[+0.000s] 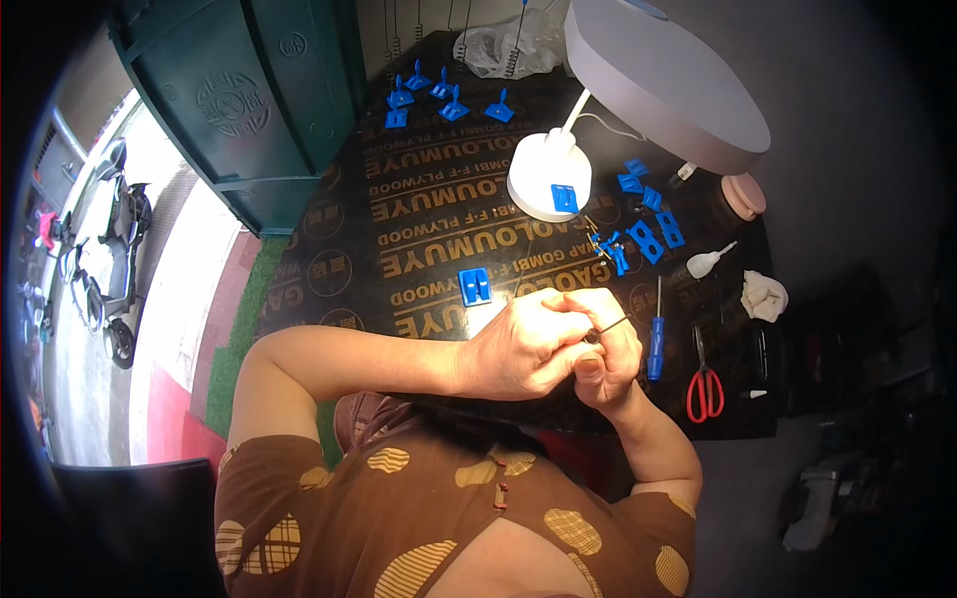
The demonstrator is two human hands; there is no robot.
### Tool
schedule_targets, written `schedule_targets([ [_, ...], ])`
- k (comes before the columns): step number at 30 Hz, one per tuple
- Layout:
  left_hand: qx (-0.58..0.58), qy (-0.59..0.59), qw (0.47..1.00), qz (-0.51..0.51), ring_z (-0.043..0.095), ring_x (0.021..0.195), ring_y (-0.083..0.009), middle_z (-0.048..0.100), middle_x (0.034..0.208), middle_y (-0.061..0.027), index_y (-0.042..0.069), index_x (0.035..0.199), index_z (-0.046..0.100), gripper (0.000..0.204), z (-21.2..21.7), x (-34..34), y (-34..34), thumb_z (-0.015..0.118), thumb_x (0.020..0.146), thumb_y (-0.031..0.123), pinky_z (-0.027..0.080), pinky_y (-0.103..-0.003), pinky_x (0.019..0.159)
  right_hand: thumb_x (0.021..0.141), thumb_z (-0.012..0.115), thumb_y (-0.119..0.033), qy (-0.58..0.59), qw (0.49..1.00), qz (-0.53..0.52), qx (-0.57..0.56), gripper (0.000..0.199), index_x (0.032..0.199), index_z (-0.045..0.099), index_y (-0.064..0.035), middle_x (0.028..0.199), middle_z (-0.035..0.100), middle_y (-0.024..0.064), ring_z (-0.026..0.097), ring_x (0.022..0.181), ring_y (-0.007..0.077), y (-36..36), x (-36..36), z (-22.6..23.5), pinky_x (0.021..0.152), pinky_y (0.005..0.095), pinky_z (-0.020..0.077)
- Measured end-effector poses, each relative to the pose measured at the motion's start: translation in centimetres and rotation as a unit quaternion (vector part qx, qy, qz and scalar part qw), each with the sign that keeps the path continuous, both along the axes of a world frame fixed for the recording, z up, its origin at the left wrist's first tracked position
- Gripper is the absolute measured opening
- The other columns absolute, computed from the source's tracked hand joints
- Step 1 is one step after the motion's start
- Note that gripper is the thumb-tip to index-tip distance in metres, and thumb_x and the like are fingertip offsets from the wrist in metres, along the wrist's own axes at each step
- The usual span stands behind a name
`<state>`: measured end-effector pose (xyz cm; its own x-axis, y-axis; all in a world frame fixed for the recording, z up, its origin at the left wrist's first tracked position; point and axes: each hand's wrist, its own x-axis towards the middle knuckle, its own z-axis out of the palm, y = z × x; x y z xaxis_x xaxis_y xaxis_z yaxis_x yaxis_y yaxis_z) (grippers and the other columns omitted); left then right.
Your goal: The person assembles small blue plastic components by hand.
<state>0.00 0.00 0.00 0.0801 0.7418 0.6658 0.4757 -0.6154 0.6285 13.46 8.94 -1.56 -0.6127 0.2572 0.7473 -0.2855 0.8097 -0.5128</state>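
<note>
My left hand (518, 346) and my right hand (613, 351) meet over the table's near edge, fingers closed together. Between them they grip a thin dark rod (615, 324); a small dark round part of it shows by my right thumb, and the rod's tip points up and to the right. The rest of the rod is hidden by my fingers. Just beyond my left hand lies a blue plastic piece (476, 287) with two slots. A screwdriver (656, 344) with a blue handle lies to the right of my right hand.
Red-handled scissors (705, 394), a small white bottle (704, 263) and a white cloth wad (764, 297) lie to the right. Beyond my hands are blue parts (646, 241) and a white lamp (548, 164). Blue bases with stems (454, 105) stand near a plastic bag (508, 48).
</note>
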Motion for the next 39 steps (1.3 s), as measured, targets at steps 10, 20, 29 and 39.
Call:
schedule_targets([
  [10, -0.002, 0.001, 1.000, 0.000, 0.053, 0.063, -0.0320, 0.054, 0.066, -0.0128, 0.003, 0.077, 0.057, 0.013, 0.00, 0.07, 0.00, 0.063, 0.082, 0.014, 0.045, -0.039, 0.063, 0.097, 0.039, -0.050, -0.001, 1.000, -0.002, 0.006, 0.064, 0.109, 0.054, 0.0113, 0.094, 0.064, 0.0220, 0.065, 0.083, 0.0292, 0.01, 0.05, 0.15, 0.072, 0.0346, 0.0513],
  [20, 0.001, -0.008, 1.000, 0.002, 0.053, 0.064, -0.0324, 0.055, 0.067, -0.0130, 0.003, 0.078, 0.057, 0.014, -0.01, 0.11, -0.05, 0.064, 0.082, 0.014, 0.045, -0.039, 0.063, 0.097, 0.040, -0.048, 0.007, 1.000, 0.003, 0.010, 0.062, 0.109, 0.054, 0.0112, 0.093, 0.063, 0.0219, 0.065, 0.082, 0.0292, 0.05, -0.01, 0.11, 0.072, 0.0347, 0.0516],
  [29, -0.008, -0.006, 1.000, -0.003, 0.054, 0.065, -0.0326, 0.055, 0.067, -0.0130, 0.003, 0.078, 0.057, 0.013, 0.02, 0.07, -0.01, 0.063, 0.082, 0.014, 0.045, -0.039, 0.064, 0.096, 0.048, -0.043, 0.036, 0.999, 0.009, -0.007, 0.056, 0.104, 0.056, 0.0112, 0.091, 0.064, 0.0211, 0.063, 0.077, 0.0305, -0.13, -0.26, 0.23, 0.068, 0.0355, 0.0512],
  [39, 0.003, 0.007, 1.000, 0.002, 0.053, 0.062, -0.0316, 0.054, 0.065, -0.0126, 0.003, 0.076, 0.056, 0.012, -0.03, 0.03, 0.02, 0.064, 0.081, 0.012, 0.045, -0.038, 0.061, 0.097, 0.040, -0.048, 0.007, 1.000, 0.001, 0.010, 0.062, 0.109, 0.054, 0.0112, 0.093, 0.063, 0.0222, 0.065, 0.082, 0.0293, 0.07, 0.00, 0.04, 0.071, 0.0349, 0.0519],
])
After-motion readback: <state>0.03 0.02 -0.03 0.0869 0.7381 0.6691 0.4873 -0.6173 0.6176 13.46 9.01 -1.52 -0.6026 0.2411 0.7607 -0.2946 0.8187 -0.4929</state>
